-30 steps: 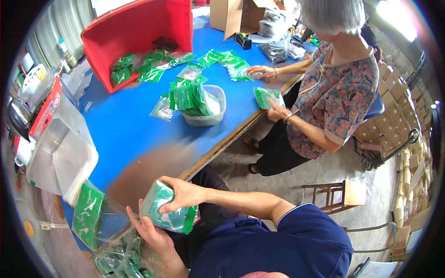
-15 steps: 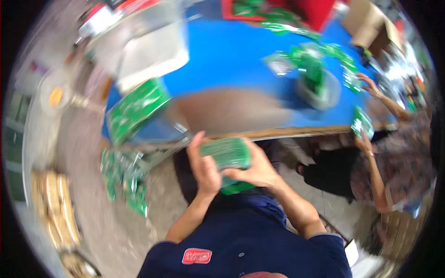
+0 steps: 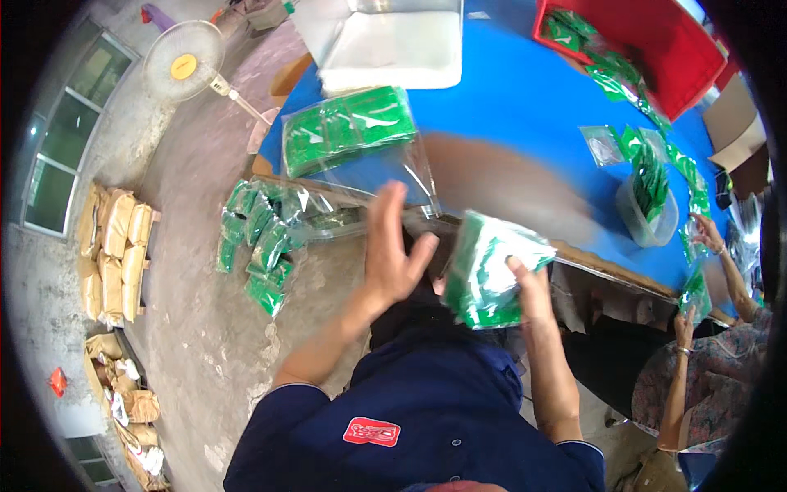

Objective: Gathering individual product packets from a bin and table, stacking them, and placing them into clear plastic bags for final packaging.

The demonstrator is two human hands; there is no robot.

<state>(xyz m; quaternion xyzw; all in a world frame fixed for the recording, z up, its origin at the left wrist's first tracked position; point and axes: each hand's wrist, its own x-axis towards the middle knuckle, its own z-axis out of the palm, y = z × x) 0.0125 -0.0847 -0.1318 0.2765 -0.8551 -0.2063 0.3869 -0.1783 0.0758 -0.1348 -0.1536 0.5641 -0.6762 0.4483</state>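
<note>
In front of my body, just off the table's near edge, my right hand (image 3: pixel 531 297) grips a stack of green packets (image 3: pixel 484 275) in shiny clear film. Its thumb lies across the bright top packet. To the left of the stack, my left hand (image 3: pixel 392 250) is raised with fingers stretched and thumb apart, holding nothing. Beyond it on the table lies a large clear plastic bag (image 3: pixel 348 131) filled with rows of green packets. The loose clear end of this bag spreads toward my left hand.
Several filled green bags (image 3: pixel 266 250) hang or lie beyond the left edge of the blue table (image 3: pixel 508 98). A white tray (image 3: pixel 393 49), a red bin (image 3: pixel 656 57) and a round tub of packets (image 3: pixel 648 213) stand on it. A co-worker's hand (image 3: pixel 707 234) works at right.
My left hand has let go of the stack and moved away to its left, opening. The right hand now holds the stack alone, tilted. My view has turned leftward.
</note>
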